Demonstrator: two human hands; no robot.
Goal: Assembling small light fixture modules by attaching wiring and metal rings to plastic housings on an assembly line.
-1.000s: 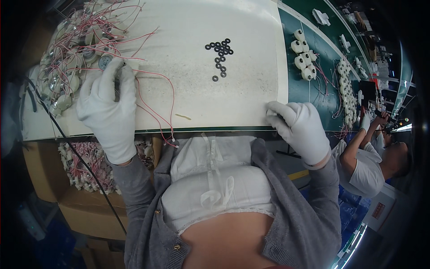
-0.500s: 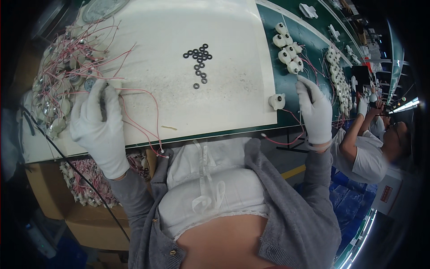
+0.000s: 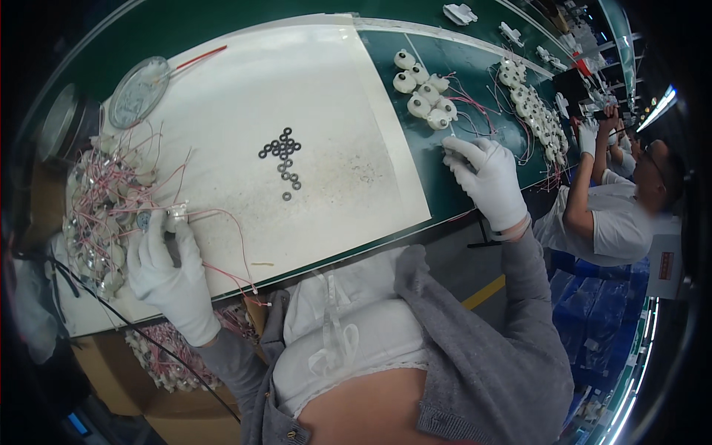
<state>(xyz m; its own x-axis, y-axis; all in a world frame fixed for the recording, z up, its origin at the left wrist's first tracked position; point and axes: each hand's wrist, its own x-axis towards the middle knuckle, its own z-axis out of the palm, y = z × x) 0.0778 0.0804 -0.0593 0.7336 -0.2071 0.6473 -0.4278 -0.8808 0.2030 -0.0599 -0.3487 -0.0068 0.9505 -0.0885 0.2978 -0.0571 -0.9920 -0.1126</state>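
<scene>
My left hand, in a white glove, is at the near left of the table. Its fingertips are closed on a small whitish motor with pink wires trailing right and toward me. Just beside it lies a heap of similar wired motors. My right hand, gloved too, is over the green part of the table with its fingers curled. Whatever they hold is hidden. Beyond its fingertips stands a cluster of round white motors with dark centres. Several black rings lie on the white sheet between my hands.
A clear round dish and a red stick lie at the far left. More white motors stand in a row at right. A black cable crosses the near left corner, above a cardboard box. Another person works at right.
The view has shifted and turned. The single motor that stood left of my right hand no longer shows. My right fingers have curled over; the left hand still pinches its motor.
</scene>
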